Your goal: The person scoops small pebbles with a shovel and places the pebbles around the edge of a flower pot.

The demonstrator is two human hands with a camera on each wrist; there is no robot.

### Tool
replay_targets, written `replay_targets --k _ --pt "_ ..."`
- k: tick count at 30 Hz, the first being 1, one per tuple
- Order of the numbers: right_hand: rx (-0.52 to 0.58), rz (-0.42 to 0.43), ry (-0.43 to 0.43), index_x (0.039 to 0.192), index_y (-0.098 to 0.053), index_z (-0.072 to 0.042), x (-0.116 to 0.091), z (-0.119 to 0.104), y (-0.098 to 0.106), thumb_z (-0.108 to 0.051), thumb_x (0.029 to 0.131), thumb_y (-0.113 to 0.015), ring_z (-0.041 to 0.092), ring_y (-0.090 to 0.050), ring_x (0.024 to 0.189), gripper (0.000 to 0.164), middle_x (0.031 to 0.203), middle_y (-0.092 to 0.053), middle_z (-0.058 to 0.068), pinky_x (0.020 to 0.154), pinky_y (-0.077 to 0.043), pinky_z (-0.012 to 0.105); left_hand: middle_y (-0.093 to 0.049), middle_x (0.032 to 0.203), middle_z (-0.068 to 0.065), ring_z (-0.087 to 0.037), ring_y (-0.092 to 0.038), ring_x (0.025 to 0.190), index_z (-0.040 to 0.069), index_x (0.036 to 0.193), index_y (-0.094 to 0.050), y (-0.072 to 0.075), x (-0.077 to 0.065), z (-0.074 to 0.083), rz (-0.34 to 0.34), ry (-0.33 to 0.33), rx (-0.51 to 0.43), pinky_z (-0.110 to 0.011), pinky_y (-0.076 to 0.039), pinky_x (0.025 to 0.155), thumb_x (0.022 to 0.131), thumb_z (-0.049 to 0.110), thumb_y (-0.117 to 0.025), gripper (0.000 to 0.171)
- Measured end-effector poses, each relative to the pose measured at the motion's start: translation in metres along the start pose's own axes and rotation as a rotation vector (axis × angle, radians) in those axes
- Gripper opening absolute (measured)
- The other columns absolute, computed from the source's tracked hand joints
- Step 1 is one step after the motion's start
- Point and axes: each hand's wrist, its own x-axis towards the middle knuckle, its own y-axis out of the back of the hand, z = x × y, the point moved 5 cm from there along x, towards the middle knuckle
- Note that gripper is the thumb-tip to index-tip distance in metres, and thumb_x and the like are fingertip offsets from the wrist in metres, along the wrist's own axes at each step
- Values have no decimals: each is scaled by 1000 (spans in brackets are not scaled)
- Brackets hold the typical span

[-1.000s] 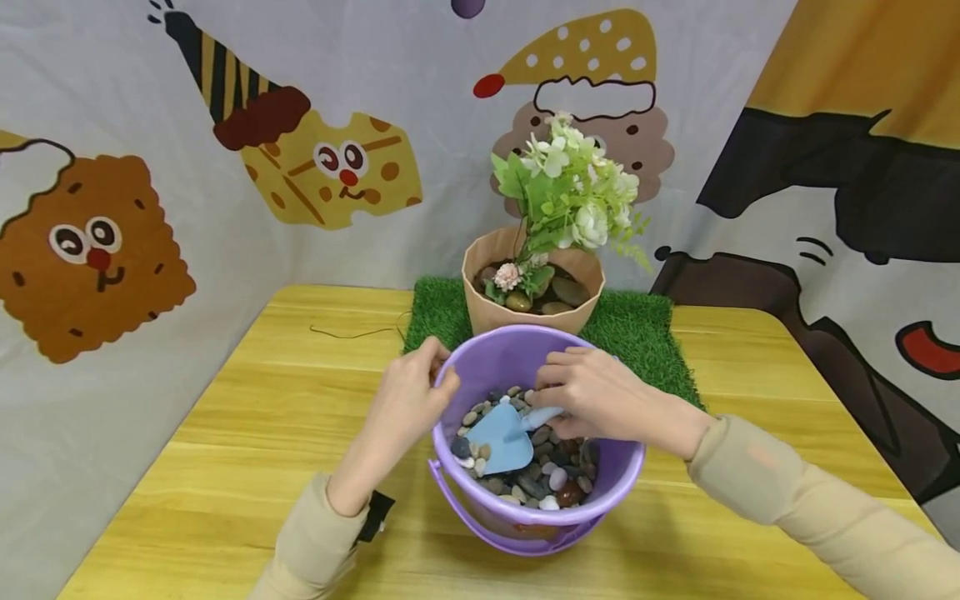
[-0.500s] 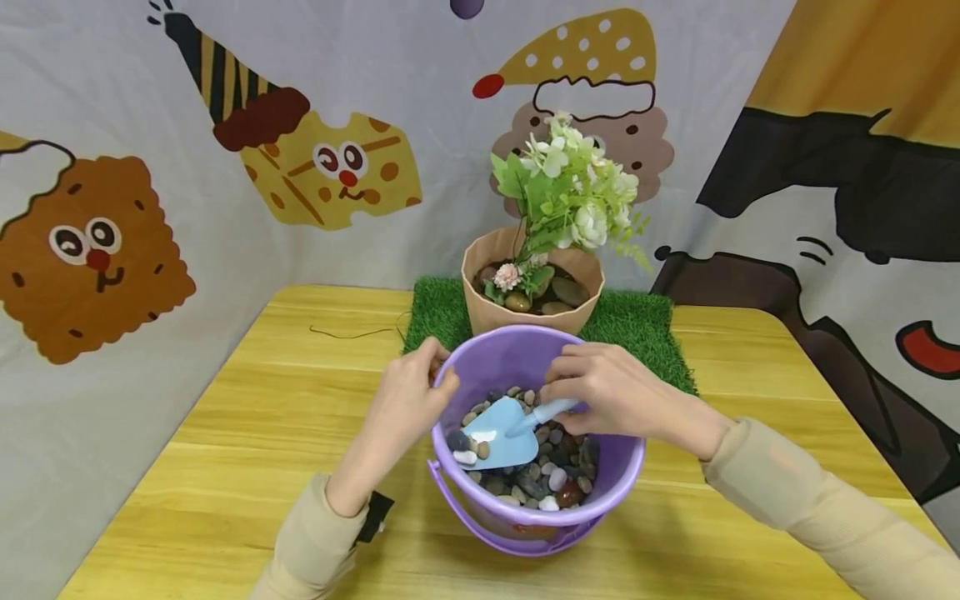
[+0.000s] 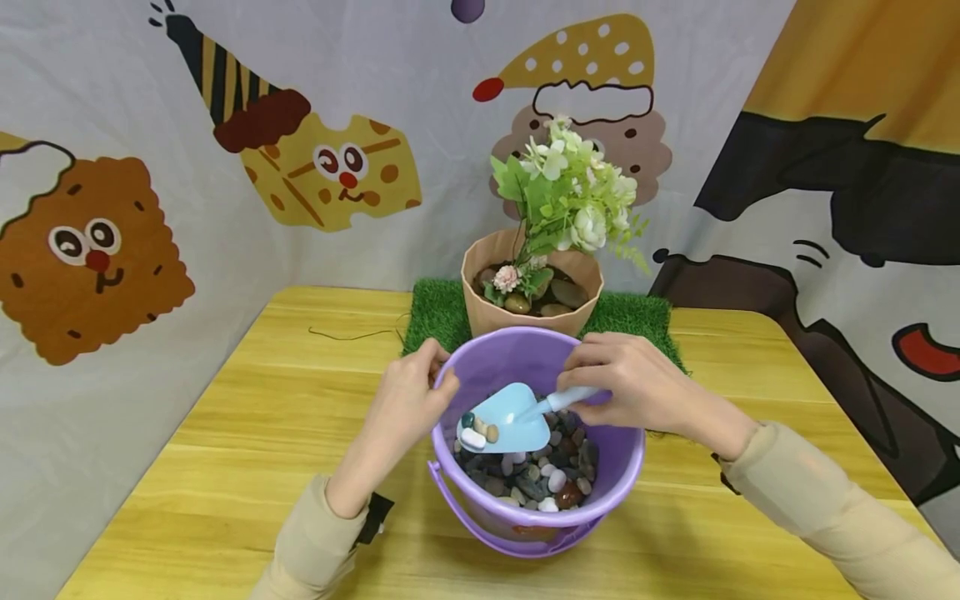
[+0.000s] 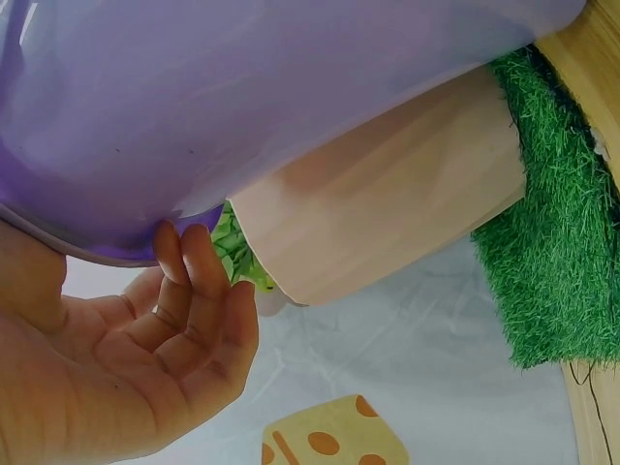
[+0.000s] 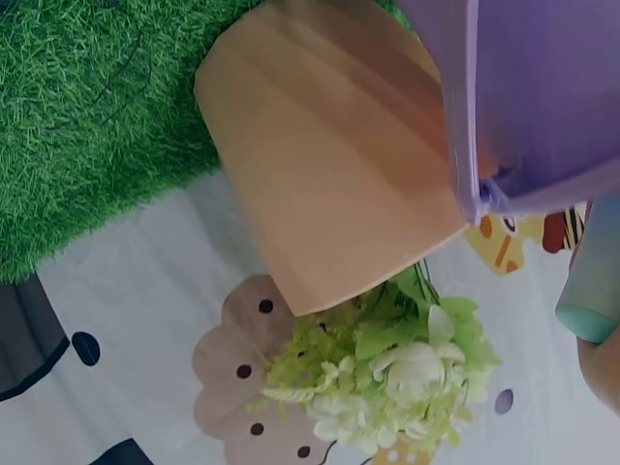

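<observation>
A purple bucket [image 3: 487, 340] holds many pebbles [image 3: 532, 481] of grey, brown and white. My left hand [image 3: 408, 396] pinches its left rim, the thumb over the inside; in the left wrist view, the fingertips [image 4: 199, 242] rest against the outer wall. My right hand [image 3: 626, 379] grips the handle of a light blue toy shovel [image 3: 521, 417]. Its blade is above the pebbles, inside the bucket, and carries several small stones [image 3: 476, 433] near the tip. In the right wrist view only the shovel's handle end [image 5: 593, 281] and a bit of the hand show.
Right behind the bucket stands a peach flowerpot [image 3: 502, 317] with white flowers [image 3: 581, 187] and stones, on a green turf mat [image 3: 435, 312]. A dark thread [image 3: 352, 337] lies on the wooden table [image 3: 300, 417]. A printed cloth [image 3: 420, 50] hangs behind.
My right hand has lifted the shovel up and to the right, off the pebbles, with several stones on its blade. My left hand stays on the rim.
</observation>
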Motion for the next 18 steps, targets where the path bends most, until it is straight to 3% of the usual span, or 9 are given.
replay_targets --k 8,18 --pt "-15 6 -53 84 -71 -19 -3 6 13 -11 60 -77 8 -56 71 26 82 -68 -5 57 -47 22 -62 73 -8 -11 -50 54 1 94 -61 -1 -1 -1 -5 16 -10 -16 -43 42 82 6 -61 13" --pt "-126 5 -129 82 -73 -18 -8 21 30 -12 58 -79 5 -53 66 25 80 -67 -6 51 -44 20 -59 70 -7 -11 -48 54 2 92 -60 0 -1 -1 10 -5 4 -17 -41 43 81 5 -61 11"
